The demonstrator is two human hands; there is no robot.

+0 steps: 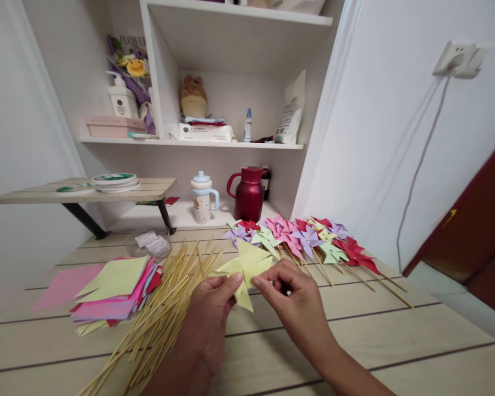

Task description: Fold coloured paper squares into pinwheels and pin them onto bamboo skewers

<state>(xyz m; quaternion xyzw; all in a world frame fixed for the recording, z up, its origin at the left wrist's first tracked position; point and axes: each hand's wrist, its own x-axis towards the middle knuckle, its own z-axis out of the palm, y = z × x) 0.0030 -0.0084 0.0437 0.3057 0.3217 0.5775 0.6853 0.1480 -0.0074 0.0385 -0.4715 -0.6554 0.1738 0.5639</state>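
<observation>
Both hands, left (208,313) and right (291,300), pinch a yellow paper pinwheel (245,267); shelf bouquet wrap (132,55) reads "FLOWER".

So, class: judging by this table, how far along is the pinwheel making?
Done: a row of finished pinwheels on sticks lies at the back right. In hand: the left hand and right hand pinch a yellow paper pinwheel, no stick on it yet. Left: a stack of coloured paper squares and a pile of bare sticks remain.

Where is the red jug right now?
The red jug stands at the back of the table, under the shelf, just right of the pale blue cup and behind the row of paper pinwheels.
</observation>
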